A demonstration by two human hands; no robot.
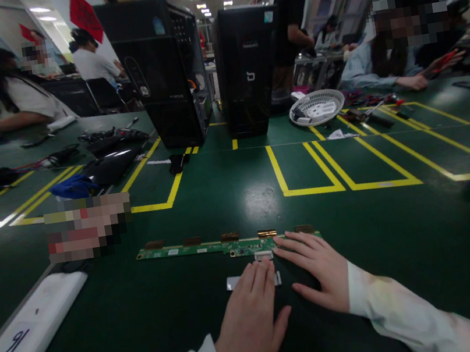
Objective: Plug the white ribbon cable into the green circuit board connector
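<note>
A long, narrow green circuit board [197,249] with copper-coloured tabs along its far edge lies across the table in front of me. At its near edge sits a pale connector [263,255]. My left hand [252,320] lies palm down, fingers stretched out together and thumb apart, its fingertips at the connector. Beneath those fingers is a flat grey-white strip [233,283], mostly covered, which looks like a ribbon cable. My right hand [317,269] is open, fingers spread, with its fingertips on the right part of the board and hiding that end.
A long white device [33,335] lies at the left. Two black computer towers [162,75] stand at the back, with a white basket [317,106] to their right. Cables, tools and a blue item [73,187] lie farther left. Several people sit around.
</note>
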